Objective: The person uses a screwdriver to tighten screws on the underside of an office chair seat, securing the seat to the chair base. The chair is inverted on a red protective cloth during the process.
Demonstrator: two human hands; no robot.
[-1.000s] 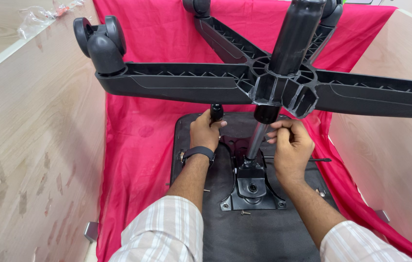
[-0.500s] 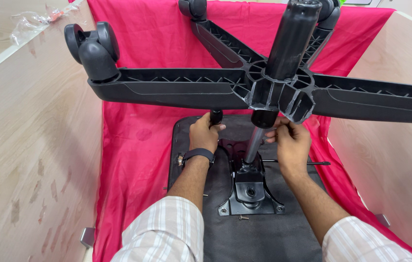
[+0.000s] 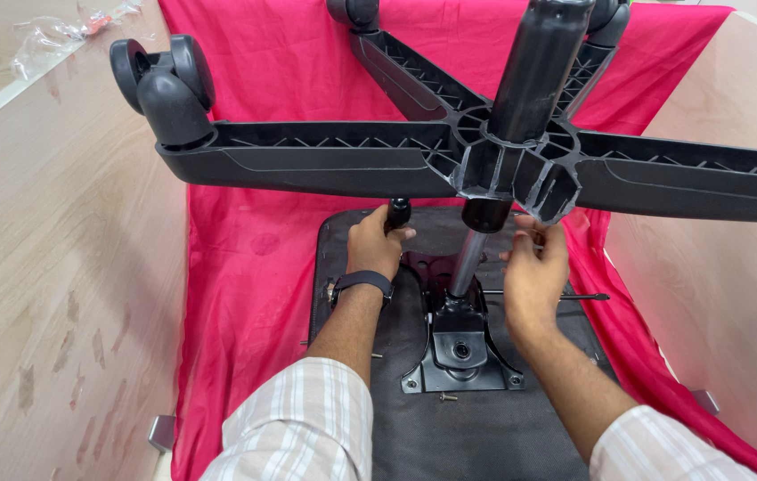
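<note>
L hand grips black lever knob, frame centre. R hand half-open, fingers at gas cylinder w/o clear grasp. Star base overhangs, top-heavy: may tip off seat underside, pinch fingers. Loose screw could roll away.

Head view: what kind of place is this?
Probably an assembly workbench for office chairs. An upturned chair base with a caster stands on a seat underside. Red cloth lines a wood-look walled bay. Left hand grips a black lever.
</note>
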